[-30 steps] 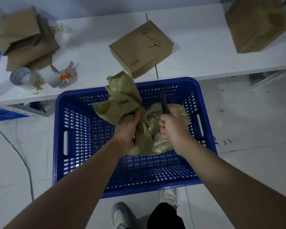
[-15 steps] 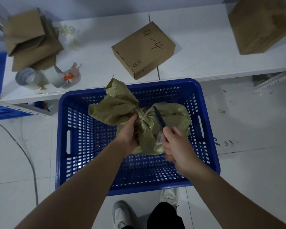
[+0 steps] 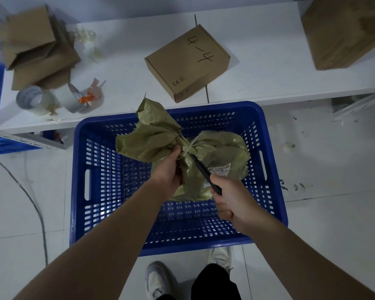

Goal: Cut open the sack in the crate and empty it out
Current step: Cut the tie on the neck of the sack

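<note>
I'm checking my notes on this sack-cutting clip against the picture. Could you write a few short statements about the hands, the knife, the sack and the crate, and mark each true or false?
1. The left hand grips the olive-green woven sack at its tied neck. True.
2. The right hand holds a pair of orange scissors. False: it holds a slim black knife, tip pointing at the pale string tie.
3. The sack sits inside the blue perforated plastic crate. True.
4. The sack is already emptied out flat. False: it is bulging and tied shut.
5. The brown cardboard box marked "4-4" lies in the crate. False: it rests on the white table.
</note>
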`<action>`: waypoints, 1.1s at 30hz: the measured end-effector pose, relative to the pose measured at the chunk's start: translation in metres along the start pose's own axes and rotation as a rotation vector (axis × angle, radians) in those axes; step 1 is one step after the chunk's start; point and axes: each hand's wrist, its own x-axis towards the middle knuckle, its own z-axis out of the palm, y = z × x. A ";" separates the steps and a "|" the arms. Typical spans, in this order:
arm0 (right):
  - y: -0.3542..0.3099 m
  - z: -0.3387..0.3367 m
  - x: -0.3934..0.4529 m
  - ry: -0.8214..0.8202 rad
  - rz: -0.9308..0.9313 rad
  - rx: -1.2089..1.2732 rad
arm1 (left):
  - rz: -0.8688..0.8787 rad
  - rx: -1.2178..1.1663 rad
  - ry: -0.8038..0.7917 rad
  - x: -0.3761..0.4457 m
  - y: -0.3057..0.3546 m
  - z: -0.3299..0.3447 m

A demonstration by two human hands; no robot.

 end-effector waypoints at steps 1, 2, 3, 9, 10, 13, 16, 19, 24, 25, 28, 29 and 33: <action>-0.001 0.000 0.000 -0.003 0.003 0.005 | 0.003 0.002 -0.001 0.000 0.000 0.000; -0.001 0.000 0.001 -0.008 0.004 0.011 | 0.006 0.004 -0.005 0.001 0.000 0.000; -0.002 0.000 0.001 -0.012 0.005 0.016 | 0.009 0.010 -0.008 0.002 0.000 -0.001; -0.003 0.003 -0.001 -0.014 -0.008 0.024 | 0.038 0.044 -0.037 0.005 -0.002 -0.004; -0.003 0.004 0.000 -0.015 -0.004 0.035 | 0.044 0.043 -0.044 0.005 -0.002 -0.003; -0.006 0.005 0.002 -0.016 0.015 0.064 | 0.056 0.040 -0.052 0.005 -0.002 -0.004; -0.010 0.003 0.006 -0.031 0.011 0.079 | 0.038 0.030 -0.048 0.003 -0.001 -0.005; -0.012 0.003 0.009 -0.076 -0.065 0.058 | 0.029 0.021 -0.060 -0.001 0.002 -0.001; -0.021 0.008 0.015 -0.112 -0.151 -0.141 | -0.027 -0.017 -0.119 -0.005 0.005 0.004; -0.024 0.008 0.017 -0.104 -0.152 -0.196 | -0.028 -0.026 -0.122 -0.006 0.005 0.003; -0.031 0.016 0.018 -0.090 -0.158 -0.268 | -0.018 -0.061 -0.122 -0.005 0.004 0.001; -0.032 0.019 0.017 -0.092 -0.162 -0.262 | -0.012 -0.065 -0.121 -0.005 0.004 0.001; -0.035 0.027 0.018 -0.025 -0.286 -0.433 | 0.015 -0.067 -0.112 -0.007 0.004 0.003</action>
